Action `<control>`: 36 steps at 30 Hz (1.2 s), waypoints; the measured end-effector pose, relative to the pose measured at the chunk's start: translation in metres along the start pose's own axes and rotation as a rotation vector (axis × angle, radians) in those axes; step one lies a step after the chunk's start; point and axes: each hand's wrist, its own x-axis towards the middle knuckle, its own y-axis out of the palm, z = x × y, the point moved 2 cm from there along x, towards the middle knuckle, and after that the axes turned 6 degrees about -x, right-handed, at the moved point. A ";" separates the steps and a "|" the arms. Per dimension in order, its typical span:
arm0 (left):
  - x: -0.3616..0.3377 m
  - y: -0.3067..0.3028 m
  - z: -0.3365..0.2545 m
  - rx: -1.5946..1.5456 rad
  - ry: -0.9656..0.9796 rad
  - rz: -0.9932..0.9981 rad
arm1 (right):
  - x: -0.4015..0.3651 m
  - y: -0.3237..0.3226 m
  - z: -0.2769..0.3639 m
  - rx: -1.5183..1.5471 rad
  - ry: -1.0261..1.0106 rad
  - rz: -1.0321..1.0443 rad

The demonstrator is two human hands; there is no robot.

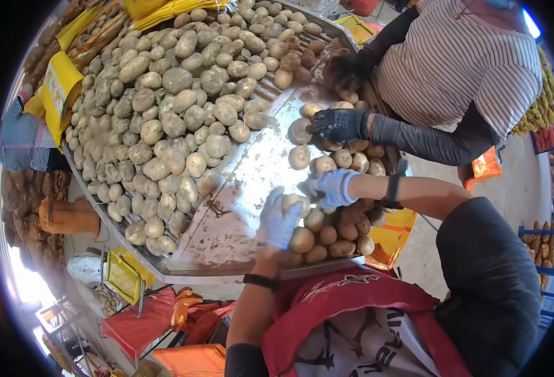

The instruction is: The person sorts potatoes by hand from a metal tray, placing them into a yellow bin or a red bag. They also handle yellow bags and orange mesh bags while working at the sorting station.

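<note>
By the left hand, in a pale glove, a round tan potato seems loosely clasped, steadied by the fingers. At two o'clock, the right hand, in a white-and-blue glove, is curled; whether anything is gripped cannot be told. At ten o'clock, mounded earthy potatoes are apparently contained by the metal table's rim. At one, a co-worker's black-gloved hand is seen; at seven, orange cloth.

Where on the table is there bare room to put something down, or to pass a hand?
The table has a bare, dirty patch between the big heap, the near rim and the left hand. A glaring strip leads up between the heap and the co-worker's glove. Crowded: the heap, and the picture's right side, with small pile, right hand and glove.
</note>
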 end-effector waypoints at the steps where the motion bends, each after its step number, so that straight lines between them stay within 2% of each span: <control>1: 0.000 0.006 0.018 -0.125 -0.068 0.011 | 0.005 -0.008 -0.003 -0.074 -0.029 0.114; 2: -0.003 0.014 0.048 -0.248 -0.141 0.023 | 0.014 -0.014 -0.008 -0.142 -0.060 0.231; 4: -0.009 0.023 0.063 -0.578 -0.367 0.052 | 0.051 -0.037 -0.029 0.123 0.088 -0.071; 5: -0.013 0.025 0.066 -0.759 -0.482 0.027 | 0.061 -0.052 -0.042 0.114 0.058 -0.406; 6: -0.014 0.023 0.069 -0.901 -0.537 -0.030 | 0.070 -0.059 -0.052 -0.159 0.060 -0.606; 7: -0.012 0.019 0.049 -1.048 -0.505 -0.199 | 0.080 -0.052 -0.062 -0.263 0.140 -0.465; 8: -0.016 0.007 0.042 -0.818 -0.360 -0.212 | 0.080 -0.040 -0.063 -0.418 0.121 -0.380; 9: -0.026 -0.012 0.044 -0.679 -0.326 -0.185 | 0.076 -0.028 -0.060 -0.570 0.103 -0.293; 10: -0.037 -0.031 0.047 -0.539 -0.291 -0.164 | 0.058 -0.015 -0.058 -0.587 0.080 -0.318; 12: -0.069 -0.055 0.030 -0.600 -0.467 -0.107 | 0.021 0.002 -0.053 -0.638 0.021 -0.395; 13: -0.082 -0.058 0.007 -0.713 -0.574 -0.094 | 0.007 0.011 -0.053 -0.568 0.008 -0.440; 15: -0.101 -0.056 0.012 -0.396 -0.515 -0.087 | -0.019 0.030 -0.055 -0.424 -0.022 -0.524; 16: -0.108 -0.052 0.013 -0.238 -0.489 -0.083 | -0.032 0.037 -0.058 -0.311 0.001 -0.481; 18: -0.095 -0.031 0.008 -0.490 -0.648 -0.167 | -0.061 0.044 -0.060 -0.081 0.052 -0.390; 19: -0.087 -0.020 0.006 -0.617 -0.725 -0.210 | -0.076 0.040 -0.064 -0.110 0.096 -0.395; 20: -0.081 -0.008 0.004 -0.628 -0.614 -0.057 | -0.092 0.030 -0.068 -0.142 0.141 -0.401; 21: -0.085 0.002 0.028 -0.602 -0.559 -0.062 | -0.106 0.026 -0.076 -0.171 0.185 -0.404; 23: -0.094 0.027 0.093 -0.547 -0.453 -0.068 | -0.117 0.069 -0.121 0.219 0.448 -0.317; 24: -0.097 0.046 0.069 -0.672 -0.508 -0.171 | -0.120 0.070 -0.116 0.018 0.483 -0.347; 25: -0.097 0.058 0.068 -0.714 -0.519 -0.171 | -0.120 0.068 -0.111 0.027 0.506 -0.348; 27: -0.089 0.075 0.063 -0.794 -0.530 -0.161 | -0.124 0.075 -0.101 0.083 0.492 -0.309; 28: -0.087 0.088 0.057 -0.927 -0.622 -0.225 | -0.135 0.072 -0.089 0.190 0.482 -0.206; 31: -0.076 0.088 0.040 -0.993 -0.647 -0.050 | -0.156 0.106 -0.065 0.082 0.240 -0.573; 32: -0.070 0.081 0.037 -0.810 -0.508 -0.046 | -0.156 0.094 -0.060 0.038 0.247 -0.600; 35: -0.065 0.036 0.032 -0.231 -0.123 -0.050 | -0.121 0.026 -0.078 0.182 0.367 -0.516; 36: -0.060 0.019 0.028 -0.098 -0.044 -0.069 | -0.091 0.017 -0.106 0.184 0.328 -0.601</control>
